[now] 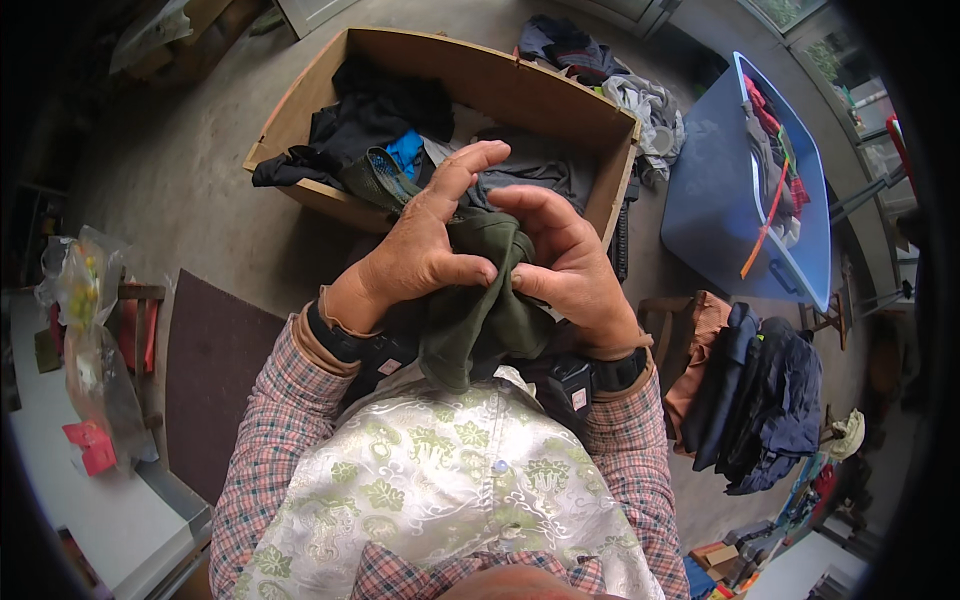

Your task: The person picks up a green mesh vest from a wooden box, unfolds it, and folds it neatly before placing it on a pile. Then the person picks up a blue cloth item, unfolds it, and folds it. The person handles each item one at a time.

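Note:
A dark olive-green cloth garment hangs bunched and twisted in front of my chest. My left hand holds its upper part from the left, thumb pressed on the folds and index finger raised. From the right, my right hand grips the same folds, its thumb close to the left one and its fingers curled behind the cloth. A patterned, mesh-like strip lies beyond my left hand at the box's near edge; whether it belongs to the garment is partly hidden by that hand.
Ahead stands a wooden box holding black clothes and grey cloth. A blue plastic bin with clothes stands right. Folded garments lie over a chair at lower right. Plastic bags hang by a white table at left.

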Action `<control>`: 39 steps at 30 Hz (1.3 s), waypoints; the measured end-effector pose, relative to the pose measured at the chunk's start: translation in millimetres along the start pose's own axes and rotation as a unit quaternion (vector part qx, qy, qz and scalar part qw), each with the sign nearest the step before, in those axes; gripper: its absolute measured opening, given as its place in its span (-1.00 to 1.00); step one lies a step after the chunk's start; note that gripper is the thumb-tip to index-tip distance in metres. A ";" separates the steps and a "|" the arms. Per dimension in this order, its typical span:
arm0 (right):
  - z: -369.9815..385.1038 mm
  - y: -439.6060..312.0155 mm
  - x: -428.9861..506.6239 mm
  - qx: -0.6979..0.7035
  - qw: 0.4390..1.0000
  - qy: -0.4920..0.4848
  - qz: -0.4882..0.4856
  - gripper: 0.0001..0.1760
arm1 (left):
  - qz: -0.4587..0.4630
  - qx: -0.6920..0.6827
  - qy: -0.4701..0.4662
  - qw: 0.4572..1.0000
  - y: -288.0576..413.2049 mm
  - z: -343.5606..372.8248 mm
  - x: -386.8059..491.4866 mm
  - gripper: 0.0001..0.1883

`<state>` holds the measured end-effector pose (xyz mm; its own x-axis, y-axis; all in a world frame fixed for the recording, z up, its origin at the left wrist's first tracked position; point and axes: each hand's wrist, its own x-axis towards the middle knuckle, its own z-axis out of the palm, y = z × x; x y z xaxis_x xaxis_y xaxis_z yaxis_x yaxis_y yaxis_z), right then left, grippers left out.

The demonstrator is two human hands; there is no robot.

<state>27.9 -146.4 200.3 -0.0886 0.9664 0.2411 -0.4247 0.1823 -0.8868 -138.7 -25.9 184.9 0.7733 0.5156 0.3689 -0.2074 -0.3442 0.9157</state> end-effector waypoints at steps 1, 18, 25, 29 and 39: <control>-1.4 0.0 -2.1 0.005 1.000 -0.001 0.005 -0.29 | 0.017 0.051 0.014 0.998 2.2 -1.3 -1.6 0.12; 13.9 9.0 -4.1 -0.304 0.949 0.061 -0.062 -0.38 | -0.240 -0.248 0.099 0.933 44.3 12.6 -26.5 -0.86; 7.7 7.5 -7.4 -0.232 0.964 0.103 -0.080 -0.50 | -0.113 0.158 0.199 0.961 43.0 8.6 -24.4 -0.87; 1.8 6.5 -3.6 -0.309 0.944 0.027 -0.111 -0.50 | -0.029 0.248 0.146 0.957 48.2 11.5 -20.8 -0.87; 20.0 6.6 -4.4 -0.195 0.972 0.121 0.057 -0.46 | -0.016 0.188 0.097 0.977 48.0 16.2 -17.9 -0.88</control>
<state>7.5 -153.1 201.2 0.1192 0.9900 0.0750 -0.0472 0.0811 -0.9956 -152.8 -64.4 219.6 0.6404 0.6569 0.3979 0.0780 -0.5711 0.8172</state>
